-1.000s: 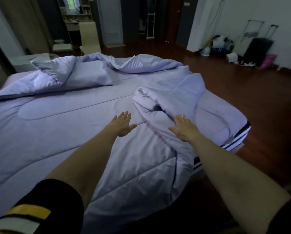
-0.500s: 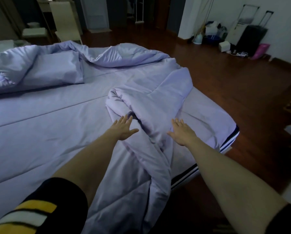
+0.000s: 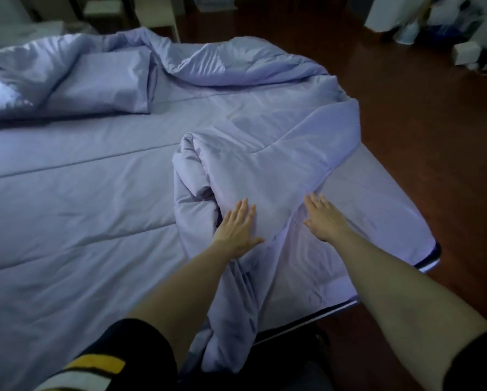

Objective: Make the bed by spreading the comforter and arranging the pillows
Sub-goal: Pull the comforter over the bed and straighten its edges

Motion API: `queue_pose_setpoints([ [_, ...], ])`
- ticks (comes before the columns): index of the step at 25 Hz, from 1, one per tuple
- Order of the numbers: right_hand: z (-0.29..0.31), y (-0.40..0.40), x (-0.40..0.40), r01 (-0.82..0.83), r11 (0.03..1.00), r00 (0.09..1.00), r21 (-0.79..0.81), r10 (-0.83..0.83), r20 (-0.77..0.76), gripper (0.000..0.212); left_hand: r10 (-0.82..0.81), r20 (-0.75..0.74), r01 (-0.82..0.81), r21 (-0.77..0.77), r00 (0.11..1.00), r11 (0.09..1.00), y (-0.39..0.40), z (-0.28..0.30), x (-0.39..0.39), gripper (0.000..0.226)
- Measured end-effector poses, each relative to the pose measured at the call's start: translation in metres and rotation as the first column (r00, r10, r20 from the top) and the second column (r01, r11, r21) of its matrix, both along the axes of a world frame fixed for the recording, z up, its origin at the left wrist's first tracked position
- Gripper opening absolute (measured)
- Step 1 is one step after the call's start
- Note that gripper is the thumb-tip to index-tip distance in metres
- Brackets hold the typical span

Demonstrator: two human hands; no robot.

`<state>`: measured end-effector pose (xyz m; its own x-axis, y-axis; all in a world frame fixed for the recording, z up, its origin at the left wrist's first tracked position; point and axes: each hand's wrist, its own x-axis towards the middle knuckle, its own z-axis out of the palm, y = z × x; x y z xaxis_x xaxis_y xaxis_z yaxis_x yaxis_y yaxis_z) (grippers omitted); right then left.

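Note:
A lilac comforter (image 3: 75,210) covers most of the bed. Its near right corner is folded back into a bunched roll (image 3: 253,165), which leaves the bed's right corner (image 3: 378,204) uncovered. My left hand (image 3: 236,227) lies flat with straight fingers on the near side of that roll. My right hand (image 3: 322,218), fingers straight, touches the fold's right edge where it meets the bare sheet. At the far left the comforter is heaped up (image 3: 53,71) and its far edge is turned over (image 3: 236,60). No pillow shows.
Dark wooden floor (image 3: 434,131) runs along the bed's right side. A pale chair (image 3: 157,12) stands beyond the bed at the top. Bags and boxes (image 3: 462,49) are piled at the far right. The mattress edge (image 3: 335,306) has dark and white stripes.
Both hands have reached forward and come down onto the folded-back corner. The view has tilted down and moved closer to the bed.

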<state>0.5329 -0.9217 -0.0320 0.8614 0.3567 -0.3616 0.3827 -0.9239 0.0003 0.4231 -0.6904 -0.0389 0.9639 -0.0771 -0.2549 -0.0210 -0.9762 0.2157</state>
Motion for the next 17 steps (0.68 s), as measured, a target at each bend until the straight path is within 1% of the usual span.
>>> queue_pose_setpoints([
  [2, -0.014, -0.007, 0.029, -0.119, 0.993, 0.993, -0.026, 0.119, -0.005, 0.074, 0.093, 0.032, -0.093, 0.002, 0.995, 0.996, -0.025, -0.013, 0.008, 0.090],
  [4, -0.029, -0.008, 0.057, -0.245, 0.969, 0.969, -0.026, 0.246, 0.028, 0.076, 0.205, 0.069, -0.206, 0.003, 0.976, 0.979, -0.045, -0.022, 0.016, 0.098],
  [6, -0.040, -0.005, 0.081, -0.389, 0.921, 0.919, -0.006, 0.388, 0.064, 0.077, 0.306, 0.045, -0.308, 0.035, 0.951, 0.951, -0.066, -0.029, 0.018, 0.109],
  [7, -0.044, -0.005, 0.092, -0.452, 0.892, 0.891, 0.012, 0.451, 0.055, 0.079, 0.352, 0.015, -0.352, 0.071, 0.936, 0.933, -0.080, -0.030, 0.019, 0.112],
  [8, -0.047, -0.005, 0.101, -0.500, 0.865, 0.866, 0.037, 0.498, 0.052, 0.081, 0.394, 0.003, -0.392, 0.107, 0.919, 0.914, -0.090, -0.031, 0.020, 0.109],
  [10, -0.057, -0.003, 0.114, -0.568, 0.821, 0.822, 0.057, 0.564, 0.080, 0.077, 0.490, 0.047, -0.491, 0.138, 0.871, 0.860, -0.104, -0.032, 0.024, 0.085],
  [11, -0.061, -0.001, 0.121, -0.598, 0.799, 0.801, 0.064, 0.593, 0.082, 0.072, 0.540, 0.060, -0.543, 0.114, 0.840, 0.832, -0.107, -0.031, 0.027, 0.077],
  [13, -0.064, 0.001, 0.134, -0.640, 0.764, 0.768, 0.076, 0.640, 0.038, 0.064, 0.603, 0.048, -0.605, 0.081, 0.796, 0.792, -0.117, -0.026, 0.030, 0.067],
  [17, -0.062, 0.000, 0.145, -0.736, 0.661, 0.674, 0.143, 0.736, 0.068, 0.056, 0.663, 0.020, -0.663, 0.069, 0.748, 0.746, -0.125, -0.018, 0.025, 0.065],
])
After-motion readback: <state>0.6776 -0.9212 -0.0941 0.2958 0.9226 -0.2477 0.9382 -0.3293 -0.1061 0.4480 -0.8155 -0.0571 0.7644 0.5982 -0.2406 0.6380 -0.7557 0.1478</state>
